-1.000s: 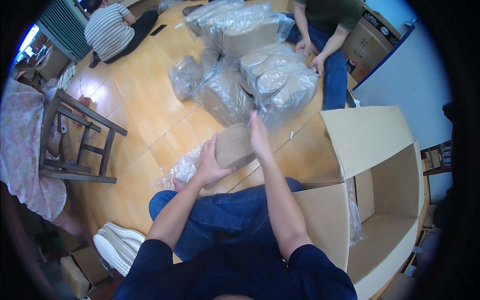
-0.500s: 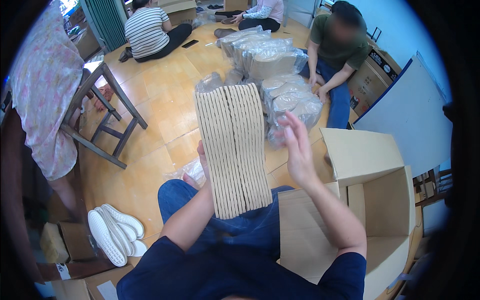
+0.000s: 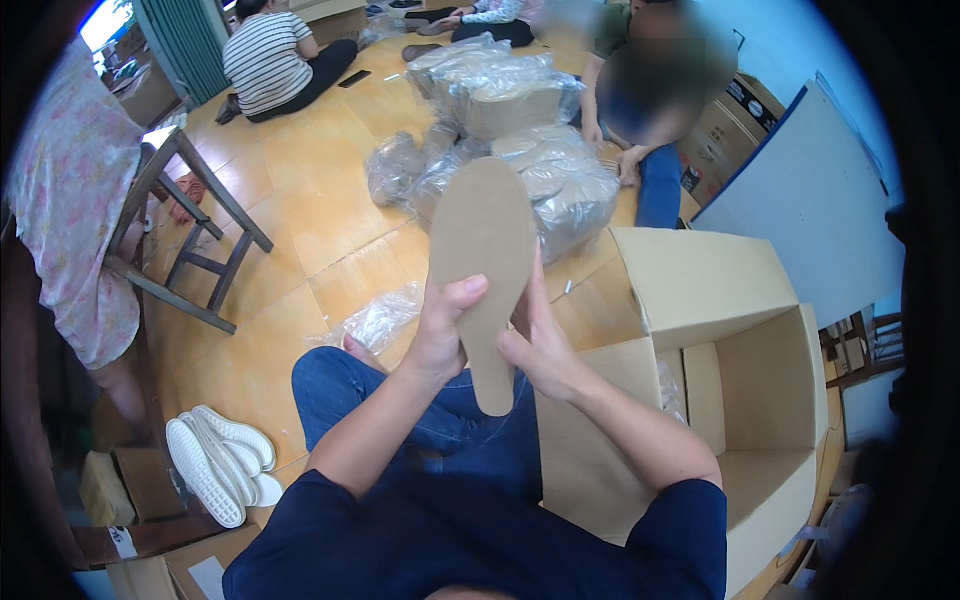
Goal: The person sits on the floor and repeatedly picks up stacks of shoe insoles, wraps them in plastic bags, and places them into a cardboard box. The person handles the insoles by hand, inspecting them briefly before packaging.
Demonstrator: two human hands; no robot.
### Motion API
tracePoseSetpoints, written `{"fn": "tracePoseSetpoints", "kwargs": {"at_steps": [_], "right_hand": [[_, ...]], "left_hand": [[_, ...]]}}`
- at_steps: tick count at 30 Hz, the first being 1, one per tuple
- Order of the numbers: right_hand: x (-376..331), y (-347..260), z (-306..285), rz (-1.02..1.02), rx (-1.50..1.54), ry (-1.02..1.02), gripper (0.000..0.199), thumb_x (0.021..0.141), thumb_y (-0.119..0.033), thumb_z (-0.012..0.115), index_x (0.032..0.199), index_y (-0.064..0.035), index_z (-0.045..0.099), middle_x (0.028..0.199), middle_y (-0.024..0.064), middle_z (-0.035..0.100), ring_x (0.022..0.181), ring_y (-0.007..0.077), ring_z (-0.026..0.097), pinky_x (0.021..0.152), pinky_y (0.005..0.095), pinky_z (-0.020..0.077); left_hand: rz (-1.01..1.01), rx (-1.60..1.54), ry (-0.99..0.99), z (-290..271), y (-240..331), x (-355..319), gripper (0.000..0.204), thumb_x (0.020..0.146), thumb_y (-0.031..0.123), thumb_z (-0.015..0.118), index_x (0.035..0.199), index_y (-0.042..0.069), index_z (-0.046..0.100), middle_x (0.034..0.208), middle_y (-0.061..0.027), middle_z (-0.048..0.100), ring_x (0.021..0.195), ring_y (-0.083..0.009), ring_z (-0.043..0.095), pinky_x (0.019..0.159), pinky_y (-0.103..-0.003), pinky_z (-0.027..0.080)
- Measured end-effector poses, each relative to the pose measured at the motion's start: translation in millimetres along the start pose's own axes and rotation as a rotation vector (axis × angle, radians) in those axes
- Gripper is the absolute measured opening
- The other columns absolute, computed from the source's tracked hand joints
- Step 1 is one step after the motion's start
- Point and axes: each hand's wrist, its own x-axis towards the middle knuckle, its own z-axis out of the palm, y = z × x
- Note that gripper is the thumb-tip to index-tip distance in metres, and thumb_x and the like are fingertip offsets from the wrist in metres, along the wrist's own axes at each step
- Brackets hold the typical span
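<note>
The room had a glossy yellow wooden floor (image 3: 300,230), where other people sat among clear plastic bags of tan insoles (image 3: 520,150); a grey metal stool (image 3: 190,240) stood at the left. One seated person's upper body was blurred. An open brown cardboard box (image 3: 740,400) lay at the right, its inside mostly bare as far as could be seen. The left hand (image 3: 445,325) and right hand (image 3: 535,340) both clasped a flat tan insole (image 3: 485,260), held upright above the lap.

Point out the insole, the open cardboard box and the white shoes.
insole (image 3: 482,240), head view, upper flat face
cardboard box (image 3: 700,285), head view, raised flap
white shoes (image 3: 215,462), head view, ribbed sole
</note>
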Motion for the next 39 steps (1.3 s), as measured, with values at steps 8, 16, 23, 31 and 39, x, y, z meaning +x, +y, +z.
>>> {"fn": "tracePoseSetpoints", "kwargs": {"at_steps": [8,16,23,31,39], "right_hand": [[10,-16,-44,0.318,0.838,0.066,0.067,0.096,-0.056,0.043,0.138,-0.0044,0.044,0.128,0.0128,0.056,0.117,0.0225,0.056,0.1,0.0374,0.0449],[23,-15,-92,0.202,1.193,0.209,0.062,0.095,-0.056,0.044,0.131,-0.0066,0.054,0.121,0.0116,0.063,0.105,0.0244,0.064,0.09,0.0403,0.0538],[20,-26,-82,0.117,1.046,0.223,0.067,0.094,-0.058,0.044,0.137,-0.0062,0.046,0.127,0.0129,0.057,0.114,0.0258,0.058,0.097,0.0398,0.0482],[19,-4,-69,-0.576,-0.76,0.424,0.114,0.072,-0.037,0.082,0.152,-0.003,0.009,0.137,0.0261,0.034,0.122,0.0398,0.042,0.102,0.0443,0.0369],[21,9,-56,-0.284,-0.381,0.302,0.111,0.078,-0.034,0.077,0.151,0.0036,0.002,0.137,0.0277,0.033,0.129,0.0375,0.036,0.109,0.0424,0.0298]], "left_hand": [[0.414,0.244,0.153,62,-19,7,0.09,0.092,0.072,0.03,0.148,0.003,0.02,0.148,-0.0168,0.034,0.139,-0.0253,0.028,0.113,-0.039,0.025],[0.197,0.656,0.184,-81,-47,42,0.065,0.097,0.049,0.048,0.141,0.001,0.04,0.144,-0.0196,0.041,0.132,-0.0287,0.04,0.109,-0.041,0.031],[-0.423,1.752,0.611,-308,-135,18,0.094,0.082,0.048,0.068,0.149,0.004,0.02,0.134,-0.0381,0.04,0.128,-0.0456,0.042,0.107,-0.045,0.036],[-0.574,1.644,0.737,-315,-134,20,0.06,0.086,0.05,0.061,0.125,0.005,0.058,0.11,-0.0267,0.064,0.106,-0.0397,0.061,0.091,-0.047,0.047],[-0.027,1.589,0.797,-299,-115,29,0.019,0.084,0.017,0.068,0.08,-0.002,0.065,0.076,-0.0184,0.067,0.073,-0.0306,0.068,0.068,-0.04,0.053]]}}
